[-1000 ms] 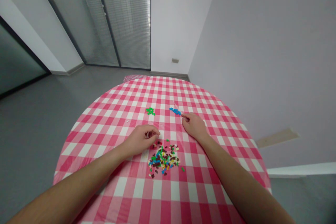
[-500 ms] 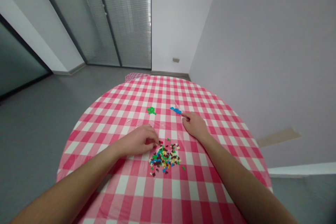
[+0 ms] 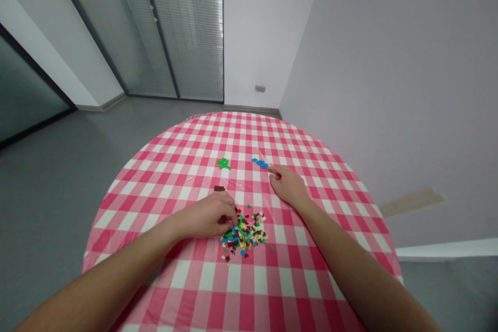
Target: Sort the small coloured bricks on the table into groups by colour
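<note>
A heap of small mixed-colour bricks (image 3: 246, 234) lies on the round table with a pink-and-white checked cloth (image 3: 187, 290). My left hand (image 3: 210, 217) rests at the heap's left edge with its fingers curled into the bricks; what they pinch is hidden. My right hand (image 3: 287, 184) lies further back on the right, fingers closed, its fingertip touching a small group of blue bricks (image 3: 260, 163). A group of green bricks (image 3: 223, 164) sits at the back left. A dark brown brick (image 3: 219, 188) lies alone just beyond my left hand.
The table stands close to a grey wall (image 3: 389, 72) on the right. Grey floor (image 3: 58, 166) spreads to the left and behind, with glass doors and blinds (image 3: 171, 26) at the back. The table's edge curves round near both forearms.
My left hand has drawn back toward me into the heap's left edge, leaving a dark brown brick exposed on the cloth beyond it. My right hand has stayed by the blue bricks.
</note>
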The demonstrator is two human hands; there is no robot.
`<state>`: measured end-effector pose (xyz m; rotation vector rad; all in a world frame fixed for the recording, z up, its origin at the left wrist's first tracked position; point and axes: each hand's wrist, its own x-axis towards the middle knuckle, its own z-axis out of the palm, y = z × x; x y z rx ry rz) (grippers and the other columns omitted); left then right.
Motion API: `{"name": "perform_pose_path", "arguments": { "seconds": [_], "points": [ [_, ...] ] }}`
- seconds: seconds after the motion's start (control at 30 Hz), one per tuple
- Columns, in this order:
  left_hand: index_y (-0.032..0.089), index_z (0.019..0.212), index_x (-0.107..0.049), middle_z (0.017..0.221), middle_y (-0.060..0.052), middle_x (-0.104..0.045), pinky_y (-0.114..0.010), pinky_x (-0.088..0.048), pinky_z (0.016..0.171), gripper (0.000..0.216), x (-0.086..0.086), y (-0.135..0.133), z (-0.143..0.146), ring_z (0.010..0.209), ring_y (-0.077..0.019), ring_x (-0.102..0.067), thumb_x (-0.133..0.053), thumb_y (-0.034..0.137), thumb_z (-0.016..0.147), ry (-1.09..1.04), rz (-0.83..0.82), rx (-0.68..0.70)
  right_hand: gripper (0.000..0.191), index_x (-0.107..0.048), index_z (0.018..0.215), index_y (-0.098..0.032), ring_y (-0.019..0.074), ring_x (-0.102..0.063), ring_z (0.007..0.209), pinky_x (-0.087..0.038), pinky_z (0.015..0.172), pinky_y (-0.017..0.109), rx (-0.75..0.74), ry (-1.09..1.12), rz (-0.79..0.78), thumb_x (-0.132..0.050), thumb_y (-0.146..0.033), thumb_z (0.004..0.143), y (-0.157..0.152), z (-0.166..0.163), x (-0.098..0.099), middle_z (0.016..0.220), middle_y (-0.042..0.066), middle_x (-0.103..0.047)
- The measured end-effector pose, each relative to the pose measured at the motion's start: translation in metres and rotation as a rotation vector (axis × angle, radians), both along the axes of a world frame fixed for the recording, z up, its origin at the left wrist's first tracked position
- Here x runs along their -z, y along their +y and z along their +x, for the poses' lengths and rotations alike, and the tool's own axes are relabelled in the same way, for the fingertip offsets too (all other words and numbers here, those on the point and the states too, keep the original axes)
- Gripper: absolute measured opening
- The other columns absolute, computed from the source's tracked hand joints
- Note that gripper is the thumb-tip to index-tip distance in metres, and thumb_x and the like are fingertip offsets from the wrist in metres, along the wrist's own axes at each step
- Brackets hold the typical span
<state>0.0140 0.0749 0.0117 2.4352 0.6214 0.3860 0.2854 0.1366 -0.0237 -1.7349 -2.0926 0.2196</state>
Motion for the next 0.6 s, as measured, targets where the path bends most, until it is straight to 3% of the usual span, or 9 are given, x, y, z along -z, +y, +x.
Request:
{"name": "perform_pose_path", "arguments": {
  "seconds": [0.23,0.6],
  "points": [
    [0.021,0.090,-0.072,0.082,-0.002,-0.065,-0.030,-0.046,0.077,0.021,0.0008,-0.0003,-0.0013,0.080,-0.0175,-0.060,-0.062,0.007,0.077,0.004,0.002,-0.026,0.035,-0.069,0.118,-0.021,0.0234,-0.066,0.102,-0.051,0.084,0.033,-0.002,-0.011,-0.001,-0.051,-0.026,0.088,-0.0001,-0.0001,0.0004,0.117,0.006,-0.071],
    [0.019,0.074,-0.066,0.076,0.000,-0.063,-0.029,-0.044,0.077,0.012,0.0027,-0.0017,0.0024,0.079,-0.0159,-0.057,-0.064,0.007,0.077,0.016,-0.024,-0.025,0.035,-0.069,0.119,-0.022,0.0233,-0.065,0.104,-0.051,0.088,0.035,0.003,0.000,-0.013,-0.051,-0.027,0.089,-0.0008,-0.0001,-0.0001,0.119,0.006,-0.070]
  ]
}}
